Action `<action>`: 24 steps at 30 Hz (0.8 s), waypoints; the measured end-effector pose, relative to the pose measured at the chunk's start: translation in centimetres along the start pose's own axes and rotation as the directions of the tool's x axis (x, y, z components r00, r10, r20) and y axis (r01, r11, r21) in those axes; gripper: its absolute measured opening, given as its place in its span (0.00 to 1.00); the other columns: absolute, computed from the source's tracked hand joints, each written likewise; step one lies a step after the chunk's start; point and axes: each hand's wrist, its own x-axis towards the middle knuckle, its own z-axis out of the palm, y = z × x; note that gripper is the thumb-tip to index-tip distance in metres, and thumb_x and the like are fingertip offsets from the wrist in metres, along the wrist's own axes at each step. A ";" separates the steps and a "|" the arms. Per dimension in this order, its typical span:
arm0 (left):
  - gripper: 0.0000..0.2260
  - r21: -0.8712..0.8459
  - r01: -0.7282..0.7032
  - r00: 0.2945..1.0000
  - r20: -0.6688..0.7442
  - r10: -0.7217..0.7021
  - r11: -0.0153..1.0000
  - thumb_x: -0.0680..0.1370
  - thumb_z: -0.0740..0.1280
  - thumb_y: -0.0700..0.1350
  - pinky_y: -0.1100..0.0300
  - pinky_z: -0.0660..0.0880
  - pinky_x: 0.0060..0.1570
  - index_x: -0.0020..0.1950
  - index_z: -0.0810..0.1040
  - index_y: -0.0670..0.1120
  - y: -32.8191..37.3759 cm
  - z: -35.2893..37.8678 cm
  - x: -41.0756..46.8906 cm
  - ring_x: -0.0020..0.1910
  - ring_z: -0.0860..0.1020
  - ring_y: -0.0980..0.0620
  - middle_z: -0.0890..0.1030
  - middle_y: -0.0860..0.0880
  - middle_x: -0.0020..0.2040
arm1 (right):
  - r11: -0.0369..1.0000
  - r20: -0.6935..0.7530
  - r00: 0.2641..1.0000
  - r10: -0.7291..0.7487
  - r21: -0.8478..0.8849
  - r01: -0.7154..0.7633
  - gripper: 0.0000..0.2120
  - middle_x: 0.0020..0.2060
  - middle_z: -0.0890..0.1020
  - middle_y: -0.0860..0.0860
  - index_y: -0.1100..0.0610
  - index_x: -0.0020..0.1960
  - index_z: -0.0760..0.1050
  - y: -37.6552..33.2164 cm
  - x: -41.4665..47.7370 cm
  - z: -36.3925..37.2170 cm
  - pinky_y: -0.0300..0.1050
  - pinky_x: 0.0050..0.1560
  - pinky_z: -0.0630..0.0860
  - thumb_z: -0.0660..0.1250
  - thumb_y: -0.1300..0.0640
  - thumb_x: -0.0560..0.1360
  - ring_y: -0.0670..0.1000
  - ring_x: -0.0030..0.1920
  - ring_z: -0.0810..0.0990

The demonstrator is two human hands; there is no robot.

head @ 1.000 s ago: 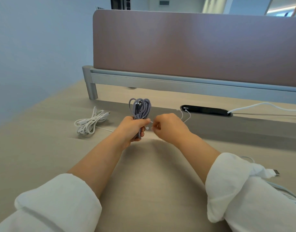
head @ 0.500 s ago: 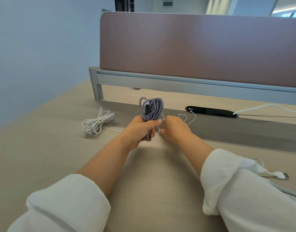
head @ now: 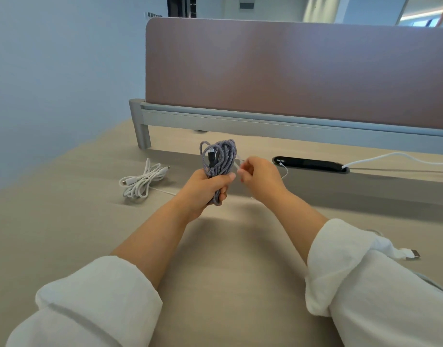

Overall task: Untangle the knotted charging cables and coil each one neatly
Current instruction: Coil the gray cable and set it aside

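View from the person's head, looking down along two forearms in rolled-up white sleeves point(head: 102, 296) that reach over a pale beige counter point(head: 65, 234). The left hand point(head: 202, 191) is raised a little above the counter, its grip closed tight: fingers and thumb are wrapped round the lower half of a grey braided cable point(head: 219, 156). This cable is bundled into long upright loops, which stand up out of the fist, with a dark plug showing among them. Just to the right, nearly touching the bundle, the right hand point(head: 260, 179) has its fingers curled, and its grip pinches the end of a thin white cable point(head: 239, 165) between thumb and forefinger. More of that thin cable curves out behind the hand near a black slot point(head: 310, 164) set into the counter. Whether it goes into the slot cannot be told. A thicker white cord point(head: 390, 156) runs from the slot's right end off to the right. On the counter to the left of the hands, well apart from them, lies a white coiled cable point(head: 140, 180) in loose loops. A white USB plug point(head: 410, 254) lies beside the right sleeve. At the back of the counter stands a brownish partition point(head: 290, 71) on a grey rail point(head: 240, 121).
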 end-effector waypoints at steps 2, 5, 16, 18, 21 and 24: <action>0.15 0.086 -0.066 0.997 0.042 0.063 0.994 0.77 0.63 0.39 0.65 0.65 0.24 0.30 0.69 0.44 0.1 0.2 -0.3 0.24 0.68 0.54 0.70 0.49 0.24 | 0.970 0.019 0.999 0.032 0.241 -0.036 0.07 0.32 0.76 0.49 0.56 0.42 0.70 -0.7 -0.7 -1.2 0.42 0.42 0.73 0.59 0.60 0.79 0.49 0.36 0.75; 0.12 0.281 -0.167 0.985 0.097 0.145 0.945 0.76 0.64 0.35 0.65 0.66 0.26 0.34 0.70 0.45 -0.1 0.9 -0.7 0.23 0.68 0.56 0.72 0.53 0.22 | 0.722 0.313 0.942 0.125 0.622 -0.303 0.14 0.24 0.67 0.48 0.57 0.37 0.68 -1.2 -2.1 -2.9 0.35 0.24 0.58 0.52 0.61 0.80 0.45 0.24 0.62; 0.16 0.313 -0.418 0.908 0.169 0.383 0.853 0.72 0.69 0.44 0.68 0.71 0.37 0.58 0.71 0.43 -1.0 3.7 -2.7 0.38 0.76 0.62 0.77 0.56 0.44 | 0.311 0.687 0.725 -0.054 0.702 -0.641 0.11 0.17 0.62 0.45 0.54 0.28 0.69 2.0 -6.2 -5.2 0.31 0.17 0.50 0.55 0.58 0.68 0.40 0.16 0.58; 0.21 0.281 -0.459 0.888 0.169 0.427 0.843 0.71 0.68 0.44 0.64 0.74 0.37 0.62 0.69 0.42 -0.9 3.7 -2.7 0.39 0.76 0.61 0.78 0.54 0.46 | 0.371 0.732 0.679 -0.056 0.647 -0.666 0.07 0.17 0.61 0.44 0.54 0.32 0.65 1.9 -6.8 -5.1 0.31 0.17 0.49 0.57 0.56 0.68 0.40 0.16 0.57; 0.10 0.343 -0.462 0.887 0.202 0.415 0.818 0.72 0.67 0.44 0.53 0.77 0.30 0.52 0.74 0.49 -0.8 3.7 -3.0 0.32 0.75 0.57 0.78 0.58 0.38 | 0.408 0.729 0.685 -0.011 0.629 -0.662 0.10 0.17 0.62 0.44 0.54 0.33 0.62 2.0 -7.0 -4.3 0.31 0.17 0.50 0.57 0.56 0.72 0.41 0.17 0.57; 0.11 0.447 -0.435 0.894 0.109 0.435 0.782 0.75 0.67 0.43 0.63 0.72 0.30 0.36 0.72 0.56 -0.8 3.6 -3.2 0.29 0.72 0.61 0.74 0.58 0.29 | 0.448 0.604 0.794 0.071 0.692 -0.567 0.16 0.20 0.66 0.46 0.55 0.32 0.65 2.2 -7.0 -3.6 0.31 0.19 0.54 0.55 0.58 0.79 0.42 0.20 0.60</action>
